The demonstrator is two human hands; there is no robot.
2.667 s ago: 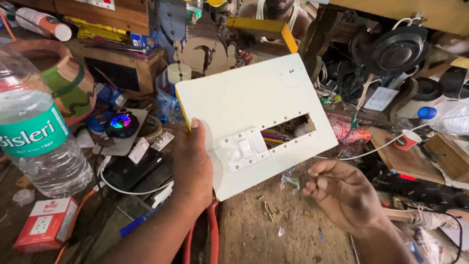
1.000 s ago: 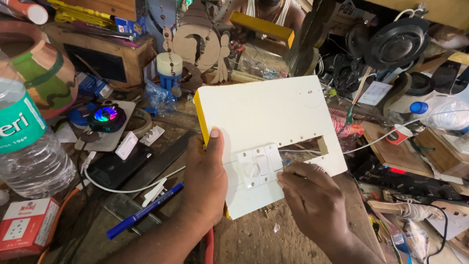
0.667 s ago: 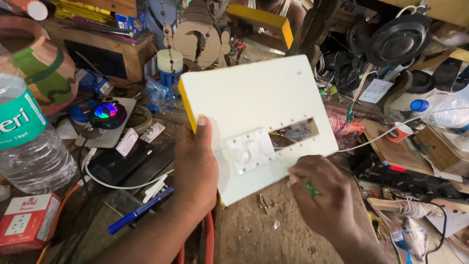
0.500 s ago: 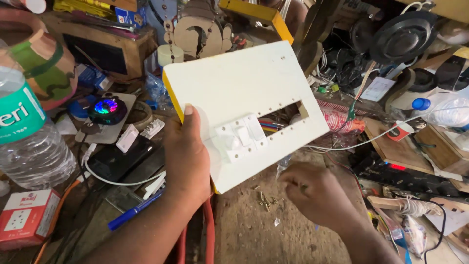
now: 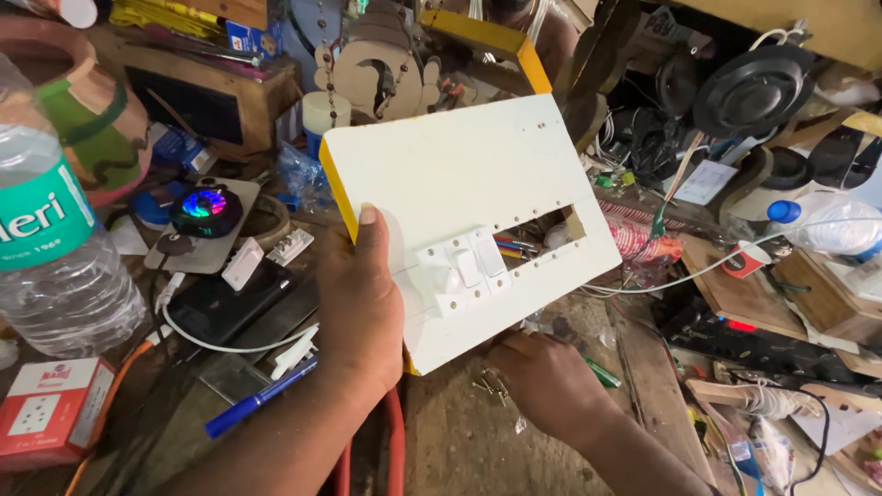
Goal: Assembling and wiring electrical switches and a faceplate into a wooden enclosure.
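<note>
Left hand [image 5: 363, 317] clamps the white rectangular switch board [image 5: 469, 207] above the tabletop [image 5: 459, 441]; right hand [image 5: 542, 381], fingers curled together, sits beneath its lower edge

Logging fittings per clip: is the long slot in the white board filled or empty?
Partly filled: switches occupy its left end; the rest of the white board slot gapes, wires visible.

Your one head camera looks steeply down, close over the cluttered workbench [image 5: 478, 441], its far edge perhaps cropped.
</note>
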